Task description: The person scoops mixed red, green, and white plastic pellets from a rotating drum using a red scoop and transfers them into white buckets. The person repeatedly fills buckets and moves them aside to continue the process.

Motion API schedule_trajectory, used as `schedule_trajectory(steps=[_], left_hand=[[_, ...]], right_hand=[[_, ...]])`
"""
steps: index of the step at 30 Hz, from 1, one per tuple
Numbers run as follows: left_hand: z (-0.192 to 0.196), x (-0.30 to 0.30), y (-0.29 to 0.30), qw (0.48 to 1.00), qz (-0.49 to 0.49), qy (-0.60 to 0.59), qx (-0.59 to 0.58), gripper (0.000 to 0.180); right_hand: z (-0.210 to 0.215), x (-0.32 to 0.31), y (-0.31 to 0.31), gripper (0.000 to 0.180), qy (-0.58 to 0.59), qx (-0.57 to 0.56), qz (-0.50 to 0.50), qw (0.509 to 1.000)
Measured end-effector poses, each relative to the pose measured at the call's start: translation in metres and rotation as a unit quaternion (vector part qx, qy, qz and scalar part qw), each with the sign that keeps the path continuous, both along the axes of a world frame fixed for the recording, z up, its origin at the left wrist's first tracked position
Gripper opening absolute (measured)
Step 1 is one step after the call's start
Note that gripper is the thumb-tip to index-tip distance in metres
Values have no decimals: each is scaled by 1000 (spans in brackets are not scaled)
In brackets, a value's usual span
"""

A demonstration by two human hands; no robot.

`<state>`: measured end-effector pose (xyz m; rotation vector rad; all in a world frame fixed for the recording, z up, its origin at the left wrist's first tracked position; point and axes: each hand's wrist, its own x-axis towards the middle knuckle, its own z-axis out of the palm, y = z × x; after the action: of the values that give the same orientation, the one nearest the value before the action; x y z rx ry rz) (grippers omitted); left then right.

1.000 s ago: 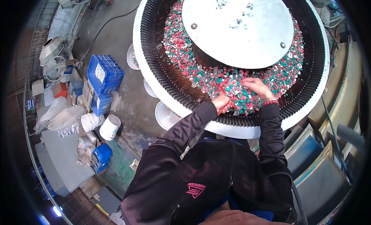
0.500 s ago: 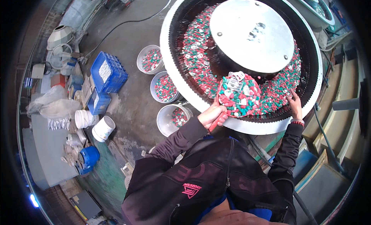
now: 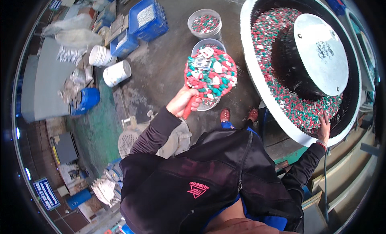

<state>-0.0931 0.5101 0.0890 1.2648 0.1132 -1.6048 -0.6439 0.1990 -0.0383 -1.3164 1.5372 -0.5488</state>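
Observation:
My left hand (image 3: 183,102) is closed around the handle of a red scoop (image 3: 187,109), held over the white buckets. Small red, green and white pieces (image 3: 213,79) heap up in it, with several paler, larger parts on top. To the right stands a large round tub (image 3: 250,59) with a white rim and a dark inside. A ring of the same small pieces (image 3: 277,89) lies around its hub, which has a white round cover (image 3: 321,53). At the tub's near side my right hand (image 3: 324,131) reaches over the rim, fingers stretched out against the pieces.
A white bucket (image 3: 206,35) of coloured pieces stands beyond the scoop. Another bucket (image 3: 208,42) is partly covered by the scoop, and a third (image 3: 209,107) shows little. Left are blue crates (image 3: 157,22), white buckets (image 3: 116,73) and a blue drum (image 3: 89,98). Wooden-edged troughs (image 3: 341,169) lie right.
My left hand has carried the filled scoop left, from above the tub to above the buckets. The view has swung left. My right hand stays at the tub's near side.

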Motion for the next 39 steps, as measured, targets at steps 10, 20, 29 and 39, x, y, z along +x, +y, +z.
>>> schedule_trajectory(steps=[10, 20, 29, 39], left_hand=[[-161, 53, 93, 727, -89, -664, 147, 94], [-256, 51, 79, 571, -175, -759, 259, 90], [-82, 51, -107, 624, 91, -772, -80, 104], [-138, -48, -461, 167, -392, -905, -18, 77]], right_hand=[[23, -9, 14, 53, -16, 60, -42, 997], [96, -53, 25, 54, 202, 10, -8, 979], [50, -112, 18, 55, 34, -23, -198, 979], [-200, -179, -134, 65, 32, 16, -235, 971]])
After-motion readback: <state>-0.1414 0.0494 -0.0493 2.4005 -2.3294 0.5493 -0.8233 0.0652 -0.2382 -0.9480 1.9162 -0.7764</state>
